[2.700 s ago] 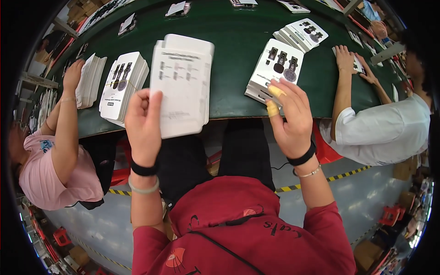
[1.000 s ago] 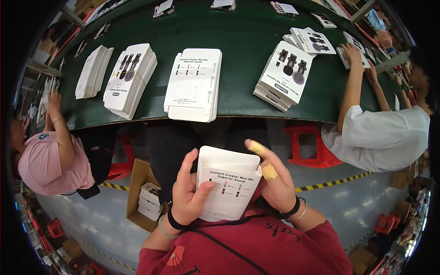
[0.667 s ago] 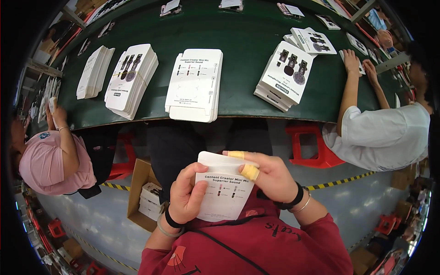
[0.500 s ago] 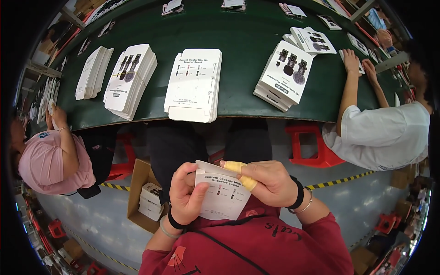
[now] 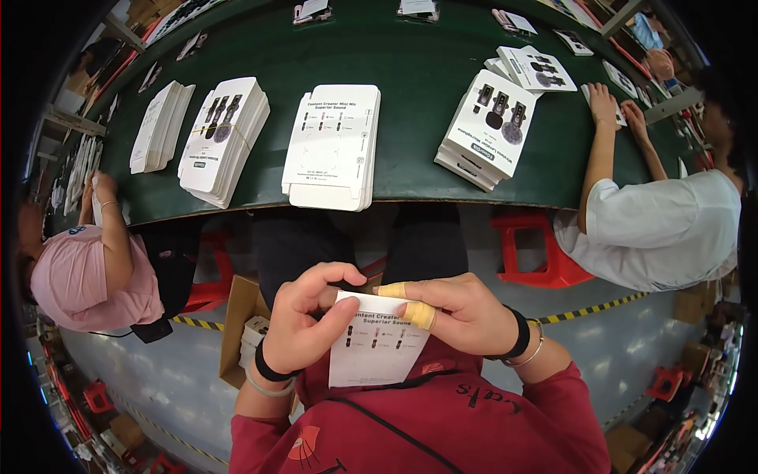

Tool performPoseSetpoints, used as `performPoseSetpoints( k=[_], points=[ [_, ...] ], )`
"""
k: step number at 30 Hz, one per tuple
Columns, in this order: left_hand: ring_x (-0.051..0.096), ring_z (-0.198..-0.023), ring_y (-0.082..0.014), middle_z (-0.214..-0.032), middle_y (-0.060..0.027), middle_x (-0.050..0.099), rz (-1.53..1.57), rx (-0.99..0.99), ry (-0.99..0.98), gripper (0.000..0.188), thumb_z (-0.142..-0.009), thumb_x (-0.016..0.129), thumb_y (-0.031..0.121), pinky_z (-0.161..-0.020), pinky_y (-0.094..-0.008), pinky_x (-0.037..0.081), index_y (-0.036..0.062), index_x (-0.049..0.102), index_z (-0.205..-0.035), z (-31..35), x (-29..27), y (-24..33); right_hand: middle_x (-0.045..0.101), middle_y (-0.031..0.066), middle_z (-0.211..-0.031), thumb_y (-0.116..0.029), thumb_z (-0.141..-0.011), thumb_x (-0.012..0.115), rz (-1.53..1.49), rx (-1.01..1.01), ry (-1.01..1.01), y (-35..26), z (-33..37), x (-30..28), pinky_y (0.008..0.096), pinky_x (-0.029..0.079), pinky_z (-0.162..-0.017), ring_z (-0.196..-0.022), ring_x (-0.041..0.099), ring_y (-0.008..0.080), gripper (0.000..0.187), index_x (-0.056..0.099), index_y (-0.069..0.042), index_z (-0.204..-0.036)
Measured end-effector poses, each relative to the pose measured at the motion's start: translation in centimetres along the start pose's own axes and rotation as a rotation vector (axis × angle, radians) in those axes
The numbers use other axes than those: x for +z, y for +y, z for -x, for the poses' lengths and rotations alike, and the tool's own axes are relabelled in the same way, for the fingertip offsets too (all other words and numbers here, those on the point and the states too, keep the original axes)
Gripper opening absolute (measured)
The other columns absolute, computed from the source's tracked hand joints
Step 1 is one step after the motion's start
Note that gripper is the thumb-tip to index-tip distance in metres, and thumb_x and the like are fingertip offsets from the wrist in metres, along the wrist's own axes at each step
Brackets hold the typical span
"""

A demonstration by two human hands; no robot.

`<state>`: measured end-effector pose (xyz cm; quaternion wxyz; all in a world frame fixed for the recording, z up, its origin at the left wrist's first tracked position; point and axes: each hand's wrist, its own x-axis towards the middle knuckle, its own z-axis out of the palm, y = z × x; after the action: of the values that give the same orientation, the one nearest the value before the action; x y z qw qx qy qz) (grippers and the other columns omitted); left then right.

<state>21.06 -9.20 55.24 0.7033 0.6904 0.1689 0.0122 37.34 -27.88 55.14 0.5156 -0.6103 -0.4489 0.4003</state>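
Observation:
A white cardboard box with small printed microphone pictures is held upright over my lap, its printed face toward me. My left hand grips its top left corner, the thumb on the upper edge and the index finger arched above; the other fingers are partly hidden behind the box. At the top right corner, my right hand pinches the box between thumb and fingers. Yellow tape wraps its thumb and index finger. The top flap lies folded over along the upper edge.
On the green table stand a stack of flat white cartons, a banded stack and a stack at right. A brown carton sits on the floor. People work on both sides, near red stools.
The raised flap has come down along the box's top edge. My left hand has moved from the box's left side up to its top corner. The person at left has shifted their hand.

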Motion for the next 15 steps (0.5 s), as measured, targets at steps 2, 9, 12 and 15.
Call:
performPoseSetpoints(
  k=[2,9,12,15],
  points=[
    [0.055,-0.079,-0.0030,-0.090,-0.0011,0.061,0.117,-0.093,-0.024,0.015,-0.094,0.053,0.001,-0.069,-0.0176,0.042,0.0001,0.054,-0.108,-0.6,0.1,0.7,0.073,0.0119,-0.100,-0.013,-0.097,0.060,-0.112,0.064,-0.019,-0.1,0.0,-0.1,0.0269,0.055,-0.074,-0.087,0.070,0.0173,0.027,0.066,0.000,-0.120],
    [0.046,-0.066,-0.0024,-0.074,0.0028,0.053,0.061,0.093,0.022,0.005,-0.095,0.054,0.002,-0.060,-0.0183,0.036,0.0035,0.050,-0.098,-1.2,1.2,-1.4,0.072,0.0099,-0.102,-0.015,-0.100,0.056,-0.400,0.220,-0.066,1.3,0.2,-0.2,0.0249,0.051,-0.084,-0.094,0.067,0.0125,0.035,0.055,0.001,-0.131],
    [0.045,-0.063,-0.0025,-0.070,0.0027,0.053,0.061,0.189,0.096,0.008,-0.095,0.058,0.002,-0.057,-0.0184,0.036,0.0035,0.050,-0.096,-0.7,1.8,-3.2,0.070,0.0135,-0.107,-0.015,-0.099,0.056,-0.418,0.293,-0.089,1.2,0.3,0.0,0.0262,0.050,-0.088,-0.098,0.066,0.0152,0.038,0.051,0.001,-0.134],
    [0.047,-0.062,-0.0041,-0.069,0.0003,0.056,0.177,0.248,0.189,0.012,-0.094,0.063,0.003,-0.057,-0.0191,0.038,0.0029,0.051,-0.093,-0.6,2.1,-3.8,0.066,0.0208,-0.115,-0.014,-0.097,0.058,-0.234,0.301,-0.101,0.5,0.5,0.5,0.0296,0.050,-0.091,-0.103,0.067,0.0219,0.041,0.048,0.001,-0.134]
  ],
)
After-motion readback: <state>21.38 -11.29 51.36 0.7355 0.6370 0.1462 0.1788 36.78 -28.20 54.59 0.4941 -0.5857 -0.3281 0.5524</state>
